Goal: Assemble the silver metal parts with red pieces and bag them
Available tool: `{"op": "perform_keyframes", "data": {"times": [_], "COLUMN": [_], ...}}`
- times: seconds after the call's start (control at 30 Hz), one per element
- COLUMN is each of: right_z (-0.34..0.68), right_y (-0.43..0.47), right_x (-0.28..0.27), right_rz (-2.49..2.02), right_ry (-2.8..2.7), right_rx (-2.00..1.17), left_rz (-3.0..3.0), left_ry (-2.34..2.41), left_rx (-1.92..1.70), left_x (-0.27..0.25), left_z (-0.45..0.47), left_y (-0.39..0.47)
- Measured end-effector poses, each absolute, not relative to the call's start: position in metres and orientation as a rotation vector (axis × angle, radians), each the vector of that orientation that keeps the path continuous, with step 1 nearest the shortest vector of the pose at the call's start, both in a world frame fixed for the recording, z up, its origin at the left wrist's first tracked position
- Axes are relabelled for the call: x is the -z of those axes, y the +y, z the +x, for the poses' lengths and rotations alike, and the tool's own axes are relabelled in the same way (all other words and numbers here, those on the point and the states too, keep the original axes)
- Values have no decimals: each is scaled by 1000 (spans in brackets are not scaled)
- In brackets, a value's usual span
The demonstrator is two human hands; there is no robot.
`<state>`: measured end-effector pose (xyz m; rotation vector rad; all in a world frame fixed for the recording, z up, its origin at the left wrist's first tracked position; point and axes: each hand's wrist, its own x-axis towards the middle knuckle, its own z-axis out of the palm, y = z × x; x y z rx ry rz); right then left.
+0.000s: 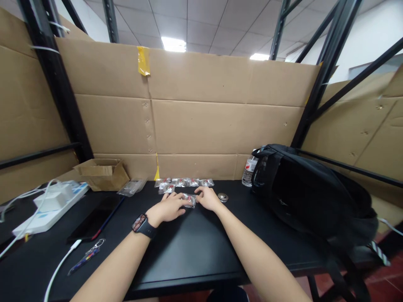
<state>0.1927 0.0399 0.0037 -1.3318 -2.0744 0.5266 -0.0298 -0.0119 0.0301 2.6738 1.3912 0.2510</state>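
A small clear plastic packet with a round metal piece and a bit of red inside lies on the black table between my hands. My left hand, with a dark watch on the wrist, is spread flat, its fingertips resting on the packet's left side. At the packet's right edge is my right hand, fingers bent and apart, the tips touching or very close to it. Just behind my left fingers lies another packet. Several similar packets form a row behind it. A bare round metal piece sits right of my right hand.
A black bag and a water bottle stand on the right. To the left are an open cardboard box, empty-looking plastic bags, a phone on a cable, a keychain and a power strip. Cardboard walls enclose the table.
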Motion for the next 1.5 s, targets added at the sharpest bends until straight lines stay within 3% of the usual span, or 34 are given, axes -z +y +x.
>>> {"op": "perform_keyframes", "data": {"times": [0.13, 0.4, 0.7, 0.87, 1.5], "right_z": [200, 225, 278, 292, 292], "right_y": [37, 37, 46, 54, 50], "right_x": [-15, -32, -41, -39, -42], "right_rz": [-1403, -1433, -1874, -1873, -1760], "right_ry": [-2077, -2237, -2256, -2282, -2179], "right_rx": [-426, -366, -218, -404, -330], "left_rz": [2685, 2634, 2381, 2360, 2318], "left_ry": [1536, 1761, 1432, 1361, 1241], "left_rx": [-222, -577, -292, -225, -313], "left_x": [-18, -31, -44, -40, -41], "left_z": [-27, -54, -104, -99, -96], "left_y": [-7, 15, 16, 18, 17]}}
